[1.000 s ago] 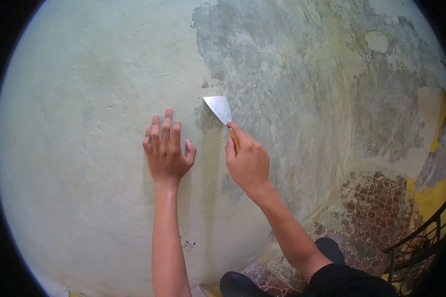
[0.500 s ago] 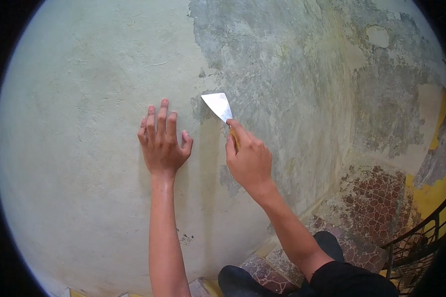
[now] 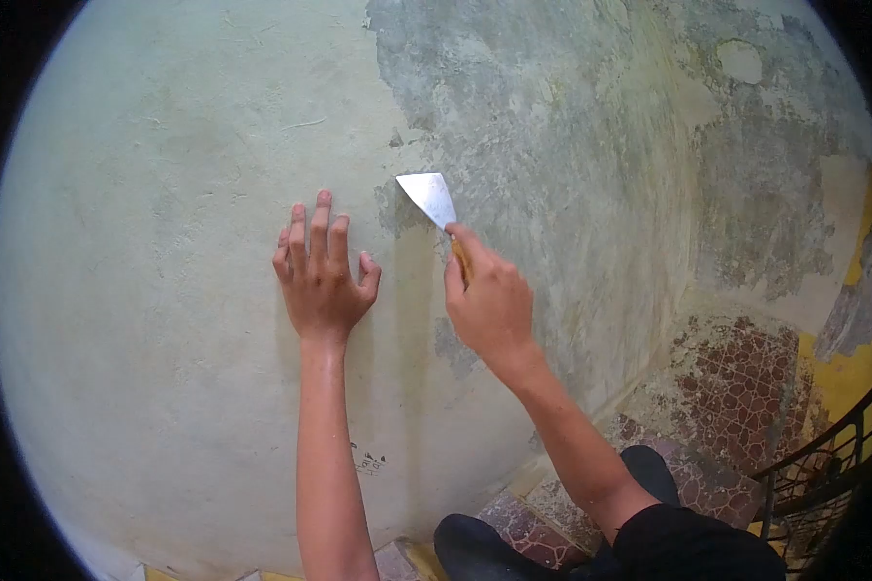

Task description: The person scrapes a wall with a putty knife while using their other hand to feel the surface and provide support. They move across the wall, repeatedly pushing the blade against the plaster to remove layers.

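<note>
Fingers spread, my left hand (image 3: 326, 281) rests against the pale painted wall (image 3: 194, 339) and holds nothing. To its right, my right hand (image 3: 491, 295) is wrapped round the wooden handle of a metal scraper (image 3: 429, 198). The scraper's wide blade points up and left, its edge at the border between pale paint and a bare grey patch (image 3: 543, 145). Whether the blade's edge touches the wall cannot be made out. A smaller grey patch (image 3: 452, 347) shows just left of my right wrist.
At the lower right are brown patterned steps (image 3: 736, 387) strewn with pale flakes, beside a black metal railing (image 3: 814, 494). My dark-clad legs (image 3: 484, 552) show at the bottom. The wall turns a corner at the right, with yellow paint (image 3: 843, 382) low down.
My right hand and the scraper have moved slightly up the wall. My left hand keeps its place on the wall, and the view has shifted a little.
</note>
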### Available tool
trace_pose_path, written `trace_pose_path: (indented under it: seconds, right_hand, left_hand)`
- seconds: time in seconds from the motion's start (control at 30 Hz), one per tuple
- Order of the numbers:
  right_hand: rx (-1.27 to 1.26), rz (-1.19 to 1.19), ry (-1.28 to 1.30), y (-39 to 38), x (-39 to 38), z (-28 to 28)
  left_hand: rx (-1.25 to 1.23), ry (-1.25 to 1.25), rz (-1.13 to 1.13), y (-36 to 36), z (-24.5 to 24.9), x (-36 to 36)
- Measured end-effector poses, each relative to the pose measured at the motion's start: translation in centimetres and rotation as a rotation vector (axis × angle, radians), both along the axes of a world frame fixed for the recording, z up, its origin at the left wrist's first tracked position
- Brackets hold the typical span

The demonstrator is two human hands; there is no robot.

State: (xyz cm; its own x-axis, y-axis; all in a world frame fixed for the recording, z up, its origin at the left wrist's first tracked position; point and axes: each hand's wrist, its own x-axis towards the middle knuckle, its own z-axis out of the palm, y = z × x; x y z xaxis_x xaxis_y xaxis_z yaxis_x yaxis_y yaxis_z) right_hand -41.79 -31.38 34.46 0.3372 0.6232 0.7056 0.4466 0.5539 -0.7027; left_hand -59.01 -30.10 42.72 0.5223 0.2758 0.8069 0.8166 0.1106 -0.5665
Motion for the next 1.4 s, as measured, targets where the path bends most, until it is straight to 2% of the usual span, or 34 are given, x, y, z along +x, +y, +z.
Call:
trace_pose_path:
  seconds: [0.37,0.47,0.63,1.3,1.4]
  right_hand:
    - [0.018,0.050,0.046,0.1,-1.0,-1.0]
    - [-0.055,0.068,0.091,0.2,-0.5,0.2]
    - [0.017,0.058,0.035,-0.2,0.1,-0.3]
    - [0.031,0.090,-0.090,1.3,3.4,1.0]
    - [0.065,0.077,-0.119,1.6,3.9,-0.6]
  left_hand:
    - [0.011,-0.011,0.007,0.0,-0.2,0.1]
    - [0.015,-0.009,-0.013,0.1,-0.1,0.1]
    - [0.022,-0.004,-0.021,0.1,-0.1,0.0]
    - [-0.001,-0.004,-0.010,0.1,0.0,0.0]
    - [-0.007,-0.015,0.003,-0.1,-0.3,0.1]
